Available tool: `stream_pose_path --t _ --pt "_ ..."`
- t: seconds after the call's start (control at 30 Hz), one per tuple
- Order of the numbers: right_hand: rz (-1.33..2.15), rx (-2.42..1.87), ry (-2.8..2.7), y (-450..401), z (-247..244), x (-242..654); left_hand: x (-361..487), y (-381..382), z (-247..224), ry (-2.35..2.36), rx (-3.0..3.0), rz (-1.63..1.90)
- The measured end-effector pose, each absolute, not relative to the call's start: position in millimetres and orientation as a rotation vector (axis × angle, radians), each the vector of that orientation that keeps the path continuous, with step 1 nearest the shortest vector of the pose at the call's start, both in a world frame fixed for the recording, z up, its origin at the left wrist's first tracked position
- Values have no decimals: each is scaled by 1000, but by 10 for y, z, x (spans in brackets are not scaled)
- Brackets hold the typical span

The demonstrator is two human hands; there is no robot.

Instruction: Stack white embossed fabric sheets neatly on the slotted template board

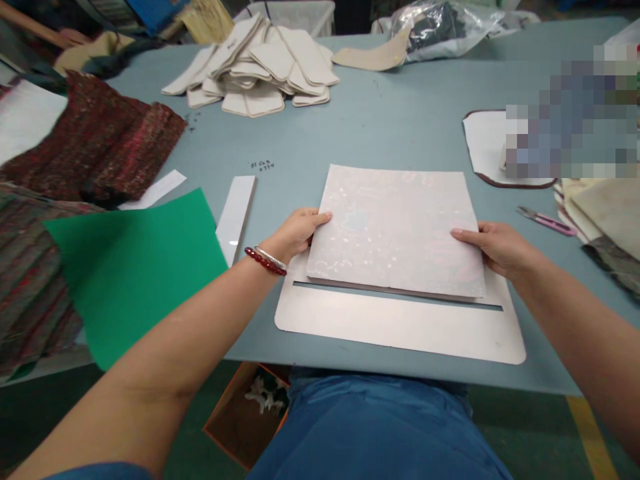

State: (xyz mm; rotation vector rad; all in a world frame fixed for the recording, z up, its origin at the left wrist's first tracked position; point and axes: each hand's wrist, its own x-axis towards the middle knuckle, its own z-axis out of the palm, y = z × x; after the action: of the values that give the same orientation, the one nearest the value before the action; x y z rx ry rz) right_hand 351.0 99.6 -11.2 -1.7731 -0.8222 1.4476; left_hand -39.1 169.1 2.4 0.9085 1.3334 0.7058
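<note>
A pale rectangular board (pixel 395 233) with faint whitish marks is held between my two hands. My left hand (pixel 300 232) grips its left edge, thumb on top and fingers underneath. At the right edge, my right hand (pixel 493 247) pinches it the same way. Beneath lies a larger white panel (pixel 400 325) with rounded corners and a long narrow slot near its front. The held board covers the rear part of this panel; whether the two touch cannot be made out.
Left of my hands lie a green sheet (pixel 145 260), a white strip (pixel 237 217) and dark red knitted fabric (pixel 110 140). White padded pieces (pixel 270 63) are piled at the back. Pink-handled snips (pixel 547 220) rest at right, near a brown-edged white piece (pixel 483 143). An open box (pixel 240 427) stands below the table.
</note>
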Motion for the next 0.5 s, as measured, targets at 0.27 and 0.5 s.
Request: stream_pose_path --t 0.27,0.5 --pt "1265 -1726 -802 1036 -37 3354 -385 1655 6 1239 903 788" --pt "1254 -1793 -854 1048 -101 3353 -335 1632 24 1346 954 750"
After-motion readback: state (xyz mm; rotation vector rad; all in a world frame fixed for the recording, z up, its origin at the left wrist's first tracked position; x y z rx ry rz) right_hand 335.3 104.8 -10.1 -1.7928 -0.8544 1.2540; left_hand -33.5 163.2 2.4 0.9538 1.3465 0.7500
